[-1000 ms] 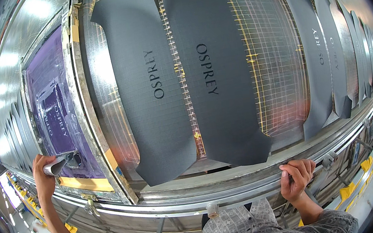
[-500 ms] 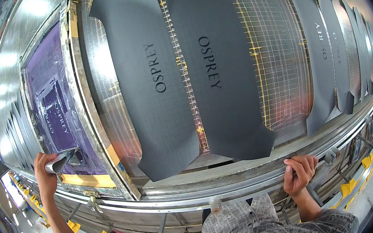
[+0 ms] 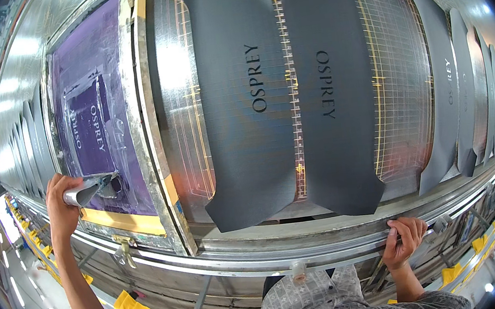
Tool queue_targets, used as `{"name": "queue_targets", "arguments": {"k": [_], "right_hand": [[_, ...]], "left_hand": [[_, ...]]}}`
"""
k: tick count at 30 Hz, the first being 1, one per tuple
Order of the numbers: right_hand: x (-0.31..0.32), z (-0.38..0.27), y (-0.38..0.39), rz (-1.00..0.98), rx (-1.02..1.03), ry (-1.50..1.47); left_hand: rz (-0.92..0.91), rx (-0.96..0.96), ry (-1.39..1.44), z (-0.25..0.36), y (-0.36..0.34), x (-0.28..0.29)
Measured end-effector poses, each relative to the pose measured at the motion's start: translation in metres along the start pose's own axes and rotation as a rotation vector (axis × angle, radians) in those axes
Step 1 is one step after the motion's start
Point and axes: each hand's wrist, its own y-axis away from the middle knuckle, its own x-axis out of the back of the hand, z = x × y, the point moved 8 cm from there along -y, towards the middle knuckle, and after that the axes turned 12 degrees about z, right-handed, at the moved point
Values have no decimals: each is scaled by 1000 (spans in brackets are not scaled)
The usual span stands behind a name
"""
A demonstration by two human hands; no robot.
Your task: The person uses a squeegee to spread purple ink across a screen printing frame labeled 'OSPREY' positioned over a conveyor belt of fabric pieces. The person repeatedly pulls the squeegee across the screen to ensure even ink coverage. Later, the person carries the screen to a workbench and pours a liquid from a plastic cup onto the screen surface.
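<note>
At nine o'clock I see the left hand's grip (image 3: 63,204) around a silver tool (image 3: 83,193) over a pale-lettered purple screen (image 3: 123,161); toward twelve, two dark-lettered grey panels (image 3: 243,140); at four, the right hand (image 3: 402,241) touches the rail (image 3: 342,254), clasp unclear.

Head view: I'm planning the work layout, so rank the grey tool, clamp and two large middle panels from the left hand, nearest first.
1. Grey tool: held in the left hand.
2. Clamp: right of the hand, at the frame's near edge.
3. Left panel: right of the frame.
4. Right panel: beyond the left panel.
</note>
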Motion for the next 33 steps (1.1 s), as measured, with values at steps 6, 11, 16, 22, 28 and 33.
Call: {"name": "queue_targets", "arguments": {"k": [6,11,16,22,28,33], "right_hand": [[-1,0,0,-21,-22,11],[-2,0,-2,-30,-33,43],[-3,0,-2,-28,-38,46],[-4,1,-2,-24,-25,54],[1,-1,-2,20,-13,27],[3,3,2,95,32,-21]], "left_hand": [[4,20,8,4,1,2],[-1,16,1,5,-1,2],[14,14,18,6,0,1],[22,18,19,3,-4,0],[15,1,-10,10,-6,7],[53,-47,-33,-1,8,7]]}}
